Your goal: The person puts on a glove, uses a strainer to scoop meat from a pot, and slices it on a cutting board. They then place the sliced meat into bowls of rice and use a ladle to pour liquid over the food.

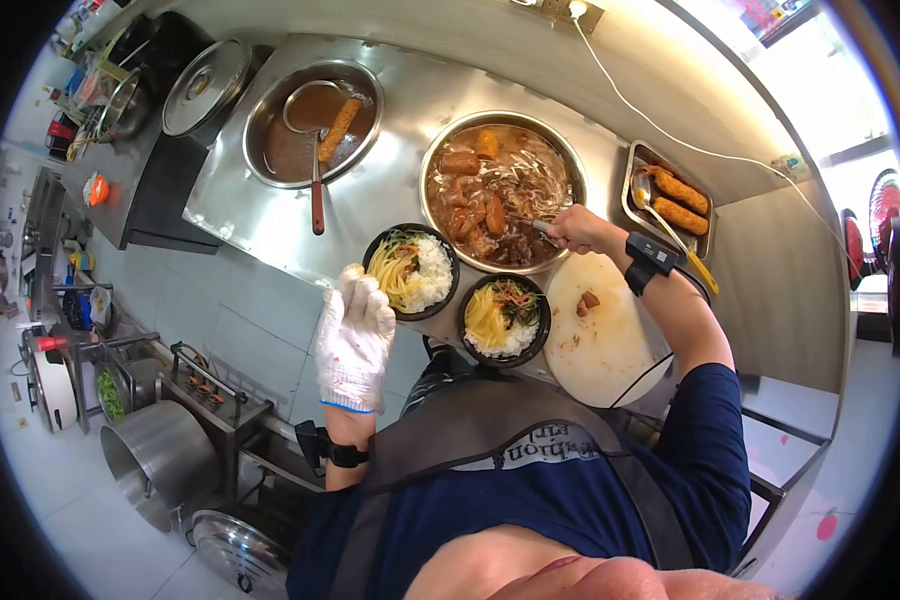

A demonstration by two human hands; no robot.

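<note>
My right hand [578,230] is closed around the grey metal handle of a utensil [543,228] at the near right rim of a large steel basin [582,180]. The utensil's far end is hidden in the brown stew [480,195] of meat chunks and broth. My left hand [356,335], in a white knit glove, is raised beside a black bowl [454,285], fingers stretched out and holding nothing I can see. That bowl has white rice and yellow shreds. A second black bowl [541,345] with rice, yellow shreds and greens stands to its right.
A round white cutting board [610,350] with small brown scraps lies below my right forearm. A steel tray [711,225] holds fried rolls and a spoon. At left stands a basin [255,145] of brown sauce with a red-handled ladle [318,200]. A white cable [660,135] crosses the wall.
</note>
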